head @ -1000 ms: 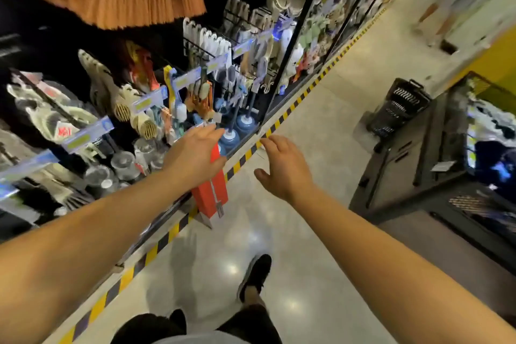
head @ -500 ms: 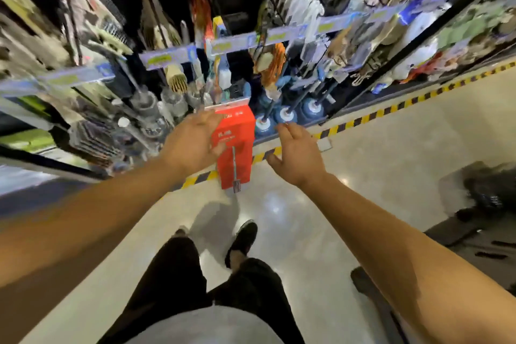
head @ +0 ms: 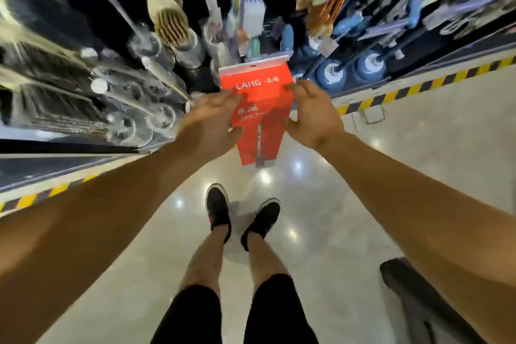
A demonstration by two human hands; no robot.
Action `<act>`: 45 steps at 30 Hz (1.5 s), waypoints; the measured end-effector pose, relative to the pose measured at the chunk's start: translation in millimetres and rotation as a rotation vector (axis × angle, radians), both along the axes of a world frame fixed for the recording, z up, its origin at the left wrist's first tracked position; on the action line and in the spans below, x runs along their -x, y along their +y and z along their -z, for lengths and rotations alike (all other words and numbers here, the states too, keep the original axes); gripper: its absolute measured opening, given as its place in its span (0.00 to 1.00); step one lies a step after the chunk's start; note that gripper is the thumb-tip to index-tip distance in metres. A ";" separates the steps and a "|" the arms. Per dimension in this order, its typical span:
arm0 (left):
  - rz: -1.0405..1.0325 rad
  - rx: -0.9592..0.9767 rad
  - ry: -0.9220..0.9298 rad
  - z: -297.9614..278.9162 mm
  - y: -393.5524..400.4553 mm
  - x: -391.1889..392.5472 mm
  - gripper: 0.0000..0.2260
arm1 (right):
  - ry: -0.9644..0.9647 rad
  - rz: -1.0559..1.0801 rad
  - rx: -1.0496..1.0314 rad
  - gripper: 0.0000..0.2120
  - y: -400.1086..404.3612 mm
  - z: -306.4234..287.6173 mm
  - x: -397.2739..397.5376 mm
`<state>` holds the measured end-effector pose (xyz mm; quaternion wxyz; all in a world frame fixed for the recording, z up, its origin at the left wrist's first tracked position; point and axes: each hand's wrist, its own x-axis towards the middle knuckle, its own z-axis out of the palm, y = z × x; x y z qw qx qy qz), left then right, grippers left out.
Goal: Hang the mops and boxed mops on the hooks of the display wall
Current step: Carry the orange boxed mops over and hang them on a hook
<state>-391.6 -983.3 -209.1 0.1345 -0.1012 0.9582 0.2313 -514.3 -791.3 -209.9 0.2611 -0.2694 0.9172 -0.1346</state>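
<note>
Both hands are gripping one red box (head: 258, 109) at its sides, left hand (head: 208, 123) and right hand (head: 312, 116) clamping it low before the display wall (head: 92, 86); it is seemingly not hooked yet; other goods are already hanging.

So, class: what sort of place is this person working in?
Probably a shop aisle for cleaning goods: packed hanging brushes, blue plungers, and yellow-black floor tape edging the display.

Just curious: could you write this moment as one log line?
tall red cardboard mop box | left hand and right hand on its sides | upright before display wall | not visibly hooked
</note>
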 end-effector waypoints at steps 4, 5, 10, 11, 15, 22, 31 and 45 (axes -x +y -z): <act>-0.019 0.014 0.008 38.3 8.1 9.2 0.32 | 0.011 -0.054 -0.035 0.41 1.2 38.2 -2.3; -0.012 0.028 0.001 43.3 10.3 7.2 0.33 | 0.023 -0.067 -0.036 0.43 5.5 44.6 -7.3; -0.014 -0.043 0.066 46.2 28.6 -24.1 0.30 | 0.004 0.100 0.218 0.44 29.0 48.0 -28.7; -0.014 -0.053 0.079 44.7 32.7 -31.9 0.30 | 0.009 0.123 0.220 0.46 32.8 47.8 -29.1; -0.003 -0.068 0.103 42.1 49.0 -64.1 0.29 | -0.199 0.064 0.151 0.49 32.8 47.3 -13.5; -0.415 -0.318 0.100 53.7 47.5 -85.7 0.39 | -0.411 0.126 0.203 0.48 45.2 52.2 -19.7; -0.300 -0.568 0.006 82.8 39.2 -63.9 0.43 | -0.393 0.225 0.176 0.47 62.2 49.9 -43.4; -0.380 -0.530 0.042 -54.5 32.9 -151.0 0.41 | -0.360 0.066 0.274 0.42 52.1 -72.5 -110.6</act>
